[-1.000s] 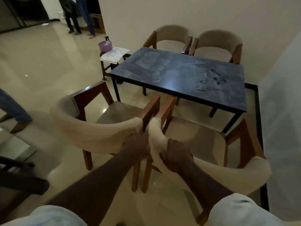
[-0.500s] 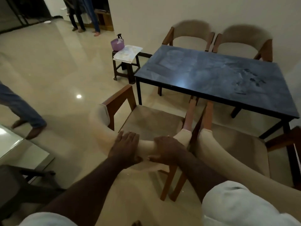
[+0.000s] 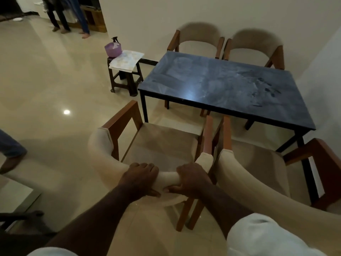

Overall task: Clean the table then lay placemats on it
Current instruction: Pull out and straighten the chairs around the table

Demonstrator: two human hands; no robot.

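The left hand (image 3: 140, 177) and right hand (image 3: 191, 179) both grasp the padded top rail of the chair (image 3: 103, 154), fingers curled over it and thumbs beneath, side by side toward its right end. The chair looks like a stiff wooden frame with a soft back. The padding should give under the fingers while the frame stays rigid, and its weight probably suits two hands. The rail is a sound hold, and the legs may well slide easily on the glossy floor (image 3: 46, 80).

The table (image 3: 221, 85) stands at 1 o'clock from the hands. Its dark, hard top shows pale smears and a patch of dark marks toward its right end, so it has not been wiped. The placemats (image 3: 126, 60) lie in a flat pale stack on a stool (image 3: 125, 78) at 11 o'clock, just off the table's left corner. They look thin and light, likely a bit floppy, and best lifted by an edge. A purple basin (image 3: 113, 49) with a spray bottle (image 3: 115, 39) behind it sits at the stack's far left.

A second chair (image 3: 258, 169) stands touching or nearly touching the held one at 3 o'clock. Two far chairs (image 3: 199, 39) sit at the table's far side, against the wall (image 3: 147, 19). The room is dim. People's legs (image 3: 60, 17) show at 10 o'clock, and a foot (image 3: 11, 156) at 9.
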